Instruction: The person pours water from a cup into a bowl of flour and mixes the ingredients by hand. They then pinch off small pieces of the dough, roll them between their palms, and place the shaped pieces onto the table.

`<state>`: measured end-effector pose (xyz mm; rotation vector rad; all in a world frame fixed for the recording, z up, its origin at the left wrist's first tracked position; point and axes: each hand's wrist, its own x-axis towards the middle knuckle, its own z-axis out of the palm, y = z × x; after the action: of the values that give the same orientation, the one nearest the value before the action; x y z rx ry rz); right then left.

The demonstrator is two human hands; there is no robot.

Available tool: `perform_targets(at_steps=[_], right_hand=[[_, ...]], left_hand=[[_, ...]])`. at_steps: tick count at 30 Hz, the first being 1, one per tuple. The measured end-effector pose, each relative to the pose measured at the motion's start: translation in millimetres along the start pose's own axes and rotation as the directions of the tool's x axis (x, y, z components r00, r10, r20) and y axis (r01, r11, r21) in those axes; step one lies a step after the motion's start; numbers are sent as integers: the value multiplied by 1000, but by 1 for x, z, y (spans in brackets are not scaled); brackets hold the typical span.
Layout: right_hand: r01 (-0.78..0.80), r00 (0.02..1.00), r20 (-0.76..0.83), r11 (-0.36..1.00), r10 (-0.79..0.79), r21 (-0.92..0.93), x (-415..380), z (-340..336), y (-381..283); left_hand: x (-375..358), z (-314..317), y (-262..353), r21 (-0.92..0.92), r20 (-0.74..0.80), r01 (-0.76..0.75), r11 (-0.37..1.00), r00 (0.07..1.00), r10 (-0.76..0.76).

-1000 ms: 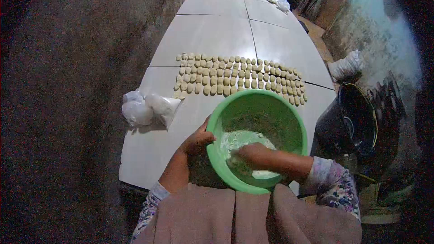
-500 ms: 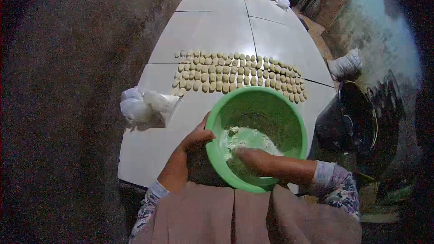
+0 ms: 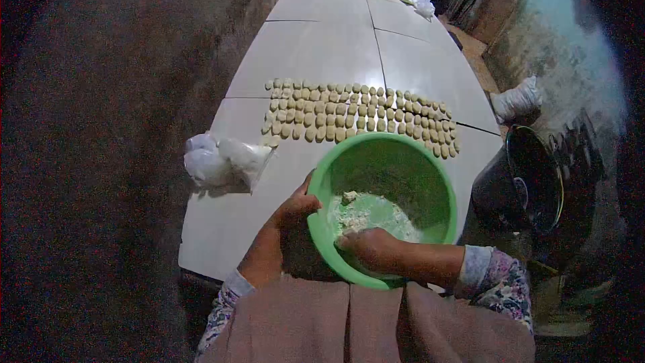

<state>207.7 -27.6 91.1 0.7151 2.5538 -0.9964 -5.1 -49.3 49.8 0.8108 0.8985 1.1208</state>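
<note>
One green bowl [image 3: 406,168]
Your left hand [image 3: 297,207] clamps its rim [image 3: 318,227]; inside, your right hand's [image 3: 373,249] fingers curl, grip unclear.

Bright green basin [image 3: 449,195]; white surface [image 3: 322,54], dark seam lines; pale beige pieces [image 3: 340,121]; black bucket [image 3: 494,185]; floral-patterned sleeves [image 3: 500,286].

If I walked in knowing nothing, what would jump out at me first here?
Probably the big green bowl at the near end of the long white table, gripped by the left hand, with the right hand down inside by some white powder. Next, the rows of small pale lumps just beyond it. A black bucket stands off to the right.
</note>
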Motion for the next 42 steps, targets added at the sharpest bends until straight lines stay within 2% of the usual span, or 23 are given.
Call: perform_targets(at_steps=[2,4,5,8,12,17,18,19,20,21,23,24,26,28,29,30,33,35,36,37,39,41,42], right_hand=[[101,981,-159,991,-114,-86,3,0,8],[350,802,-474,929,-363,-119,6,-7,26],[350,793,-485,927,-369,-133,4,-18,22],[-76,872,-489,979,-28,-191,-11,-54,2],[-144,832,-555,974,24,-173,-33,-67,10],[194,715,-678,980,-168,-39,-34,-42,58],[148,833,-519,826,193,545,-27,-42,63],[4,908,-162,380,387,925,-26,-43,61],[112,870,-483,912,102,395,-33,-42,60],[120,869,-485,912,95,393,-34,-46,57],[72,862,-507,983,23,168,-39,-65,48],[219,803,-575,975,-158,37,-25,-67,61],[151,805,-586,987,-94,49,-14,-69,71],[138,771,-631,990,-89,30,-21,-76,56],[-44,865,-500,999,49,23,-2,-65,73],[-35,855,-516,999,44,26,-5,-60,71],[-73,870,-466,977,161,201,10,-51,82],[397,831,-509,879,-223,264,17,-48,93],[418,807,-477,907,-348,45,-6,-64,68],[421,811,-467,906,-352,48,-2,-64,69],[172,953,-303,773,26,610,6,-60,75],[83,962,-259,806,89,586,23,-51,96],[296,885,-460,857,-78,423,32,-44,106]], left_hand=[[-5,3,1,15,-7,4,1000,1000,-4],[0,4,4,42,-12,9,999,1000,-8],[1,4,6,59,-17,10,998,1000,-9],[1,5,8,108,-34,26,994,999,-22],[5,7,9,212,-76,71,975,996,-56],[11,4,23,490,-236,246,837,961,-144],[17,4,26,505,-231,240,829,963,-138],[19,17,39,742,-263,81,666,948,178],[21,28,52,913,-197,-15,407,858,474],[21,41,65,900,-206,-16,435,866,456],[35,68,76,804,4,-290,519,876,482],[46,73,74,806,14,-294,514,877,480],[78,68,59,519,114,-167,838,985,126],[99,52,28,601,150,-219,769,976,160],[103,41,12,671,176,-260,695,966,192],[97,34,10,646,86,-33,762,996,-29],[82,49,15,524,80,-24,851,997,-21],[75,61,27,551,16,65,832,996,-88],[75,61,27,602,51,21,798,997,-64],[73,60,26,651,86,-20,759,995,-47],[69,63,32,658,118,-51,751,992,-36],[67,66,34,701,129,-57,711,991,-48],[68,64,34,715,137,-43,698,987,-80]])
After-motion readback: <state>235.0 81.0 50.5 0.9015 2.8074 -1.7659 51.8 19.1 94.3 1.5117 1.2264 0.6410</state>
